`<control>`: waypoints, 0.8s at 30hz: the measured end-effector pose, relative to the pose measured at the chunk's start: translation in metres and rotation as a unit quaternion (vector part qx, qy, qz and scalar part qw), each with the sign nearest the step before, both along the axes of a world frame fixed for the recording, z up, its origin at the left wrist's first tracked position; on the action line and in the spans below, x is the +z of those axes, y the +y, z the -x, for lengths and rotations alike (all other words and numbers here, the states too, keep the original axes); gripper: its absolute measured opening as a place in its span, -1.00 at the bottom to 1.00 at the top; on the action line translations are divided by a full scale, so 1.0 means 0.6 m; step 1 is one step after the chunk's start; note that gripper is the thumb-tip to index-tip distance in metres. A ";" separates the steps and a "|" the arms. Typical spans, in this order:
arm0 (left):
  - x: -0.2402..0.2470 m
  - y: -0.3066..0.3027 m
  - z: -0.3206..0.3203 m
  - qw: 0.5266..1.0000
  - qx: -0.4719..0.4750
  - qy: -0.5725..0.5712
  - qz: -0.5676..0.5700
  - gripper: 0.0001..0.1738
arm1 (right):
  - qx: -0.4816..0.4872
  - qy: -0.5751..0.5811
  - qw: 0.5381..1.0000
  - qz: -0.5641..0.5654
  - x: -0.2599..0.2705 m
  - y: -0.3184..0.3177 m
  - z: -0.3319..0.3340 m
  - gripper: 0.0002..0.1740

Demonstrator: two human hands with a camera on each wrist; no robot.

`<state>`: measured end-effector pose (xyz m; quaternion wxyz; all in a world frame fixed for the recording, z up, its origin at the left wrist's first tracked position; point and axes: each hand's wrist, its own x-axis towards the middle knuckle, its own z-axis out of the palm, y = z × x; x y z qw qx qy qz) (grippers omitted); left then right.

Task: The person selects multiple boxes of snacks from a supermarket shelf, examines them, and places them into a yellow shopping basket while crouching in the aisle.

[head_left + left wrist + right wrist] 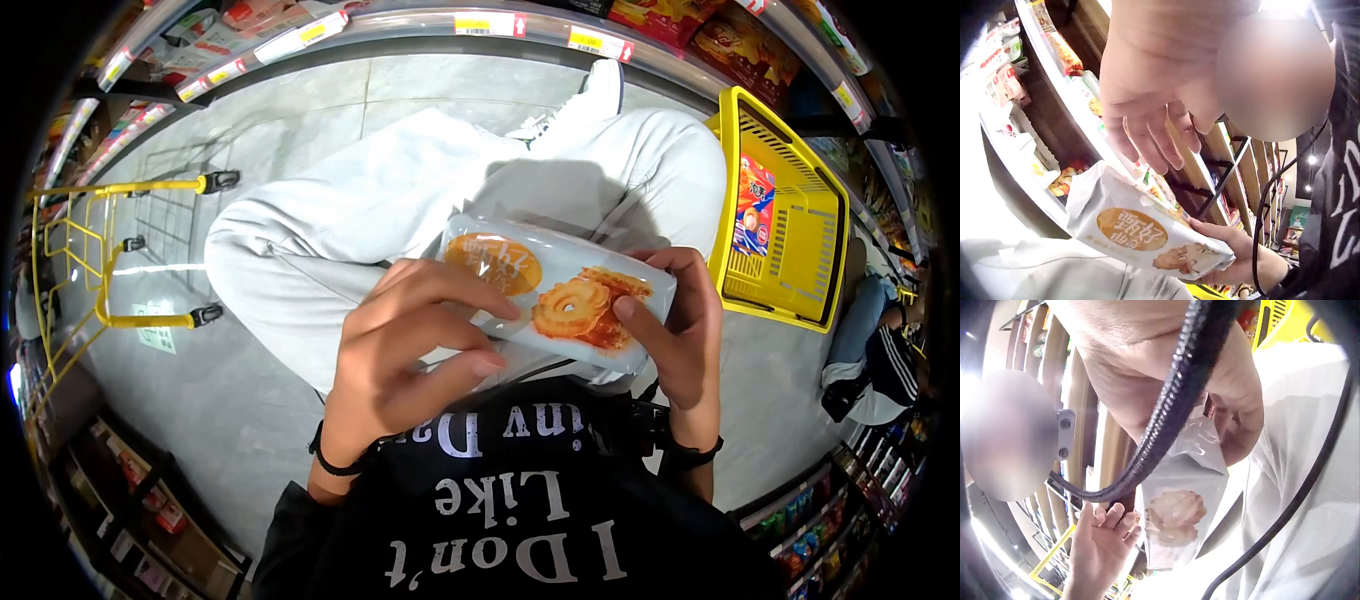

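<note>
A white cookie package (pixel 560 290) with an orange oval and pictured cookies lies above the lap in the head view. My right hand (pixel 685 335) grips its right end, thumb on the front. Over its left part, my left hand (pixel 420 345) has spread, slightly bent fingers. The left wrist view shows a gap between the left hand (pixel 1154 94) and the package (pixel 1141 228), with the right hand (pixel 1241 256) at the far end. In the right wrist view the right hand (pixel 1172 369) holds the wrapper (pixel 1179 512), and the left hand (pixel 1100 556) is apart from it.
A yellow basket (pixel 785 280) with a red and blue pack (pixel 754 205) stands at the right. Yellow-framed carts (pixel 110 250) are at the left. Shelves with price tags (pixel 490 24) curve across the top. Another person (pixel 880 350) is at the far right.
</note>
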<state>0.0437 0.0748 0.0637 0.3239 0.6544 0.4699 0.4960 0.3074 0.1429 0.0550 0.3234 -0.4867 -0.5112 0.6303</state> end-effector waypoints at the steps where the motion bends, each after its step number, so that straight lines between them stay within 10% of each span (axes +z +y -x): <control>1: 0.003 0.001 0.003 1.000 0.000 -0.006 -0.004 -0.73 | -0.012 -0.004 1.000 -0.004 -0.002 0.001 -0.003 -0.53; 5: 0.037 0.014 0.016 0.988 -0.002 0.085 -0.131 -0.60 | -0.021 -0.031 0.999 -0.036 -0.003 0.001 -0.012 -0.58; 11: 0.087 0.000 -0.095 0.939 0.061 -0.279 -0.193 -0.73 | -0.046 -0.035 0.998 -0.026 -0.018 -0.009 -0.019 -0.60; 24: 0.056 -0.011 -0.100 0.889 -0.056 -0.394 -0.228 -0.75 | -0.022 -0.034 0.999 0.011 -0.046 0.000 -0.059 -0.59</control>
